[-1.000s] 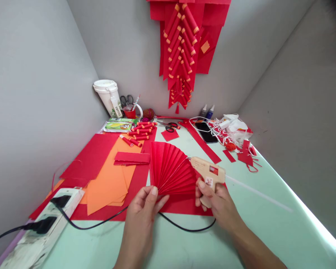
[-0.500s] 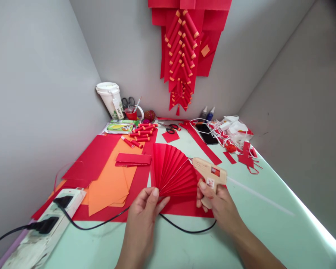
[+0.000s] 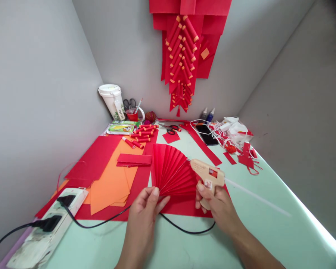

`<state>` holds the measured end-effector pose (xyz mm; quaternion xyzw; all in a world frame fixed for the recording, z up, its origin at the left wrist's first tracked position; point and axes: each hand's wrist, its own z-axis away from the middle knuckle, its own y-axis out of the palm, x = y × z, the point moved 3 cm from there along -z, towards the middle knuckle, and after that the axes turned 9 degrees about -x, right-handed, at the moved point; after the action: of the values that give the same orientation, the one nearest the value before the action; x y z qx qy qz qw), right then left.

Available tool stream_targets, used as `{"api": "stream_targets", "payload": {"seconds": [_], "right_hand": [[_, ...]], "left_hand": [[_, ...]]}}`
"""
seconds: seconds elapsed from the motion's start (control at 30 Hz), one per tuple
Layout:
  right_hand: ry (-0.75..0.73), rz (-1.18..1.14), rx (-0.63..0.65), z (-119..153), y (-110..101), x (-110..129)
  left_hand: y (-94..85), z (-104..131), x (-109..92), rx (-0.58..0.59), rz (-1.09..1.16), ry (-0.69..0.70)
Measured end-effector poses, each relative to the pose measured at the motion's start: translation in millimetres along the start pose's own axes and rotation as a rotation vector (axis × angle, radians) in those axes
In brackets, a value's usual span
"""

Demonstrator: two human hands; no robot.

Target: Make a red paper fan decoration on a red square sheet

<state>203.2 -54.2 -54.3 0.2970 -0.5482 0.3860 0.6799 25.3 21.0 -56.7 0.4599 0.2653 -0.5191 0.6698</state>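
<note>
- The pleated red paper fan (image 3: 172, 170) stands spread open, its narrow folded corner pinched in the left hand (image 3: 145, 209) between thumb and fingers; the pleats rise up and away from that pinch.
- The right hand (image 3: 214, 203) is wrapped tight around the handle of a beige glue gun (image 3: 208, 175), just to the right of the pinch; the gun's nozzle touches the fan's right edge.
- A clear glue stick (image 3: 257, 198) juts from the back of the gun, away to the right.
- Under both hands lies a red paper sheet (image 3: 184, 207) on the pale green table (image 3: 268, 231).
- A black cord (image 3: 184, 228) curves just below the hands and runs left to a white power strip (image 3: 44, 228).
- Left of the pinch lie orange paper sheets (image 3: 109, 183) and a folded red strip (image 3: 134, 160).
- Beyond the fan lie small red paper rolls (image 3: 142, 132), scissors (image 3: 172, 129) and a black phone (image 3: 207, 133).
</note>
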Motion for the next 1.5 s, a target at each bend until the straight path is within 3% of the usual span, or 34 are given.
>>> {"api": "stream_targets", "payload": {"seconds": [0.83, 1.2, 1.5], "right_hand": [[0.03, 0.019, 0.036, 3, 2, -2], [-0.026, -0.169, 0.187, 16, 8, -2], [0.003, -0.118, 0.113, 11, 8, -13]], "left_hand": [[2.8, 5, -3, 0.045, 0.089, 0.01], [1.5, 5, -8, 0.003, 0.28, -0.028], [10.4, 12, -6, 0.138, 0.194, -0.137]]}}
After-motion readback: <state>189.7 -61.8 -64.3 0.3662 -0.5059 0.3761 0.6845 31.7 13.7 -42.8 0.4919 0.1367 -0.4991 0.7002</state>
